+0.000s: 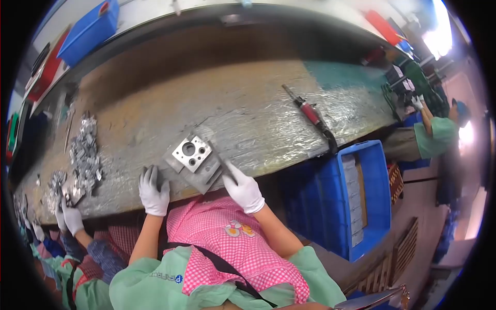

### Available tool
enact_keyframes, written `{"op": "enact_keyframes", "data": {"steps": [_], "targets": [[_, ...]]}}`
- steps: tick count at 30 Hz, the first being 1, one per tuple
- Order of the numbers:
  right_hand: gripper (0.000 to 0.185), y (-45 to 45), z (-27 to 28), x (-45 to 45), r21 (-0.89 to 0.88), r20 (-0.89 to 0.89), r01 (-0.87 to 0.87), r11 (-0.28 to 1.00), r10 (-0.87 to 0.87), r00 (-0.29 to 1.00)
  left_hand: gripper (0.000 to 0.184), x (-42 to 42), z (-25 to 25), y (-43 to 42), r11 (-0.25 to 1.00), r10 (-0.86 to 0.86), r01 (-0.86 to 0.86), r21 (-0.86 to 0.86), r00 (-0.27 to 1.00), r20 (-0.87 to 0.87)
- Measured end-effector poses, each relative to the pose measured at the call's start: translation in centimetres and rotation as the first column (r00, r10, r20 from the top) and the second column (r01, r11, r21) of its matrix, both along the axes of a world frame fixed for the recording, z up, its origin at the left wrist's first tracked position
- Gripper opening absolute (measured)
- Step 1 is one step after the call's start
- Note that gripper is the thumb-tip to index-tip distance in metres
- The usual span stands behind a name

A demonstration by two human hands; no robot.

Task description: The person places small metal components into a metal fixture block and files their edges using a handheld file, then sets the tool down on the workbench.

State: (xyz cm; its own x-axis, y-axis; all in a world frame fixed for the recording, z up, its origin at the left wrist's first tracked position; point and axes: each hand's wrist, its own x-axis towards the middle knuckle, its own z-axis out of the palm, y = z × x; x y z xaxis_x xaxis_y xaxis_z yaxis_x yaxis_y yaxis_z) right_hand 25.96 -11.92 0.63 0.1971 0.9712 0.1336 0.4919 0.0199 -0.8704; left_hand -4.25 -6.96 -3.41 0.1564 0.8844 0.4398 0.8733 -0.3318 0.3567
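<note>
A silver metal block (191,153) with a large round hole and smaller holes lies on a grey metal plate (205,174) near the table's front edge. To the left of the plate, my left hand (154,192), in a white glove with grey fingers, rests on the table edge. Its fingers are apart and it holds nothing. My right hand (244,192), also gloved, is at the plate's right side. Its fingers close around a dark flat strip (220,159) beside the block; the strip's exact kind is unclear.
A red air tool (310,112) with a black hose lies to the right. Small metal pieces (85,155) are heaped at the left, near a co-worker's gloved hands (70,217). A blue crate (371,194) with grey parts stands beside the table. Another person (436,132) works at far right.
</note>
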Motion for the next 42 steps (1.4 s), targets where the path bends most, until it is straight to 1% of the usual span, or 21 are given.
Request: {"op": "enact_keyframes", "data": {"steps": [3,4,7,9,10,12,14,16,17,20,21,24,27,28,31,34,36,37,39,40,42], "targets": [[0.04,0.1,0.3,0.3,0.087,0.0,-0.001,0.996,0.001,1.0,0.059,-0.4,-0.5,0.1,0.999,0.03,-0.03,-0.034,1.0,-0.005],[0.037,0.0,1.2,0.6,-0.013,-0.004,-0.016,1.0,0.016,1.0,0.059,-0.6,-0.7,0.2,0.998,0.041,-0.041,-0.048,0.999,-0.006],[0.034,0.4,0.9,1.8,0.148,-0.053,0.041,0.988,-0.033,0.998,0.057,-0.9,-1.1,0.2,0.996,0.081,-0.083,-0.04,0.996,-0.044],[0.033,0.5,2.5,4.4,0.097,-0.054,0.094,0.991,-0.089,0.995,0.052,-1.4,-1.9,0.3,0.994,0.099,-0.1,-0.036,0.995,-0.029],[0.033,1.0,1.9,6.1,0.231,-0.099,0.144,0.962,-0.124,0.987,0.05,-1.7,-2.2,0.2,0.993,0.112,-0.113,-0.035,0.993,-0.028],[0.035,1.5,2.0,10.9,0.271,-0.083,0.241,0.932,-0.227,0.97,0.05,-1.8,-1.7,0.2,0.987,0.129,-0.135,-0.084,0.989,-0.076],[0.037,2.1,1.8,17.3,0.319,0.186,0.336,0.886,-0.406,0.895,0.051,-2.0,-1.1,0.6,0.98,0.122,-0.14,-0.144,0.984,-0.132],[0.039,2.4,1.7,23.5,0.262,0.22,0.462,0.847,-0.519,0.826,0.051,-1.9,-0.2,0.9,0.97,0.099,-0.126,-0.207,0.986,-0.137],[0.041,2.9,2.3,26.1,0.301,0.28,0.488,0.82,-0.565,0.776,0.052,-1.9,0.0,0.9,0.965,0.11,-0.144,-0.217,0.98,-0.164],[0.059,3.8,1.7,31.4,0.189,0.45,0.468,0.863,-0.5,0.74,0.05,-0.8,0.5,0.9,0.933,0.191,-0.239,-0.27,0.962,-0.195],[0.065,4.3,2.1,31.9,0.029,0.484,0.475,0.879,-0.428,0.763,0.048,-0.2,0.7,1.2,0.909,0.238,-0.294,-0.296,0.948,-0.213],[0.072,5.5,3.4,32.9,-0.188,0.505,0.346,0.919,-0.212,0.837,0.045,0.9,1.1,1.3,0.85,0.346,-0.395,-0.348,0.918,-0.195],[0.066,6.7,4.4,33.9,-0.352,0.513,0.261,0.899,-0.048,0.857,0.049,2.1,0.3,0.9,0.814,0.446,-0.483,-0.322,0.875,-0.187],[0.057,6.9,3.9,34.2,-0.329,0.514,0.24,0.913,-0.04,0.857,0.051,3.1,0.1,0.5,0.782,0.51,-0.541,-0.31,0.841,-0.181],[0.041,6.9,3.1,35.4,-0.235,0.424,0.16,0.959,-0.047,0.904,0.051,7.1,-0.6,-1.3,0.728,0.633,-0.648,-0.222,0.76,-0.146],[0.041,7.1,4.4,37.5,-0.417,0.288,0.082,0.905,0.046,0.957,0.048,9.4,-1.3,-3.4,0.71,0.69,-0.691,-0.134,0.721,-0.067],[0.045,6.6,6.0,39.2,-0.502,0.104,0.075,0.862,-0.026,0.994,0.048,10.4,-1.2,-4.5,0.642,0.756,-0.75,-0.16,0.653,-0.028],[0.047,6.0,4.2,40.6,-0.473,0.03,0.094,0.876,-0.09,0.995,0.049,10.8,-1.1,-5.0,0.617,0.776,-0.766,-0.183,0.63,-0.022],[0.04,5.8,4.9,43.1,-0.433,-0.095,0.188,0.882,-0.252,0.963,0.049,11.0,-2.2,-5.7,0.588,0.803,-0.77,-0.246,0.592,0.068],[0.034,5.5,4.9,44.6,-0.408,-0.239,0.207,0.889,-0.322,0.916,0.05,12.1,-2.0,-5.7,0.57,0.816,-0.78,-0.261,0.574,0.065],[0.026,5.3,4.9,47.8,-0.353,-0.183,0.355,0.865,-0.436,0.881,0.051,13.1,-1.6,-5.7,0.57,0.814,-0.78,-0.258,0.578,0.053]]}}
